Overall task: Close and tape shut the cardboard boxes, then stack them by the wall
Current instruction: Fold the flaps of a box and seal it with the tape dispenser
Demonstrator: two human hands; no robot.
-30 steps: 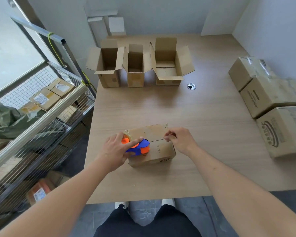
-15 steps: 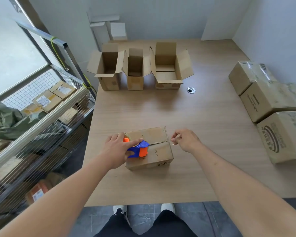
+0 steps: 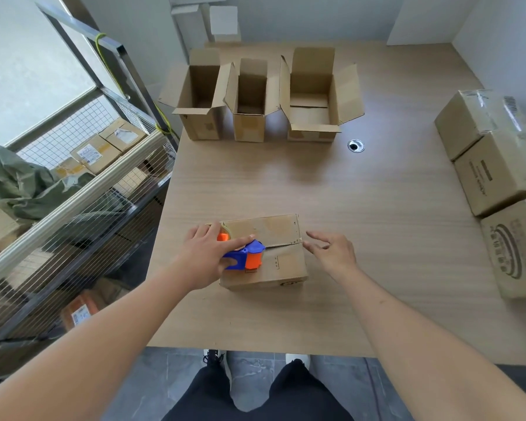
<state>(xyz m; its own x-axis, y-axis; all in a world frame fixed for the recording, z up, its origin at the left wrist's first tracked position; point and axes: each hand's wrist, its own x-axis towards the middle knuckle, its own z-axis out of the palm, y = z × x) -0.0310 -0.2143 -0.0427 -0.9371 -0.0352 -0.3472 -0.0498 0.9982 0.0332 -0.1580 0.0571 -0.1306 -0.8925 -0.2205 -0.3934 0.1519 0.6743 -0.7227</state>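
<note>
Now left hand on tape dispenser.

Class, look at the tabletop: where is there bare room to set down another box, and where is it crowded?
Bare: the middle, between the three open boxes and the closed box; also the near edge. Crowded: the right side, with stacked sealed boxes.

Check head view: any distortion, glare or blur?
Head view: wide-angle bend at edges, rack rails and table edge curve; soft daylight from the left window, faint shadows; sheen on taped boxes at right; centre box sharp.
</note>
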